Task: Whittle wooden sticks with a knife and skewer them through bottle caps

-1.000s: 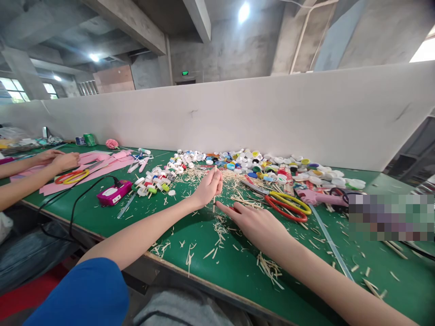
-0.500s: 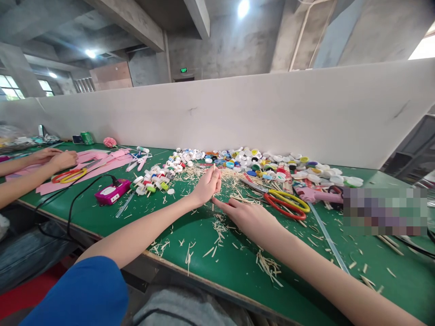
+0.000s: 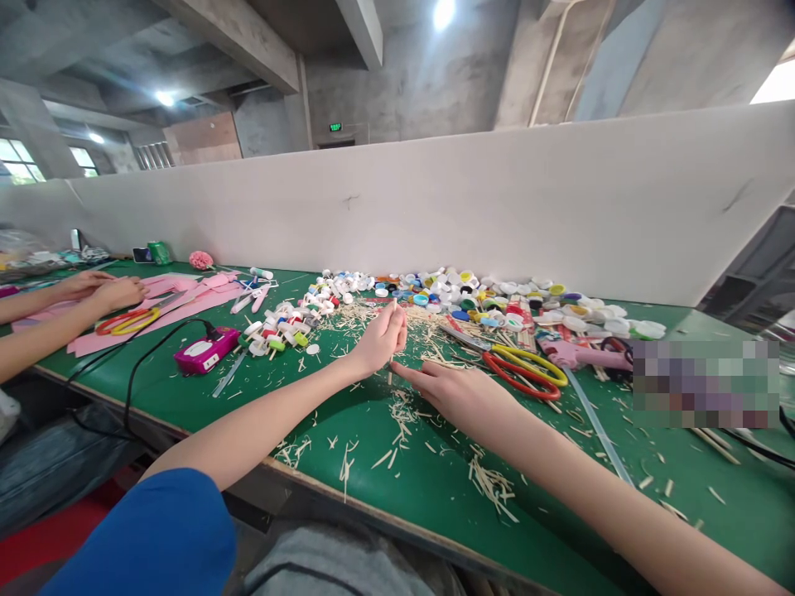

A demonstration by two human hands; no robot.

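My left hand (image 3: 383, 338) is closed around a thin wooden stick (image 3: 394, 305), held upright above the table; its tip shows over the thumb and its lower end below the fist. My right hand (image 3: 456, 389) is just to the right, palm down, index finger stretched to the stick's lower part and the other fingers curled under. Whether those curled fingers hold anything is hidden. Wood shavings (image 3: 403, 411) lie beneath both hands. Scissors with red and yellow handles (image 3: 525, 372) rest beyond my right hand. Bottle caps on sticks (image 3: 277, 327) are heaped left of my left hand.
Loose bottle caps (image 3: 456, 290) line the white partition (image 3: 397, 207). A pink glue gun (image 3: 587, 356) and a clear glue stick (image 3: 599, 430) are at right. A magenta power box (image 3: 206, 351) with a black cable stands left. Farther left, another person's hands (image 3: 105, 290) work over pink sheets (image 3: 93, 342).
Both hands have shifted very slightly to the right, in step with the small camera movement. The grip on the stick looks the same.
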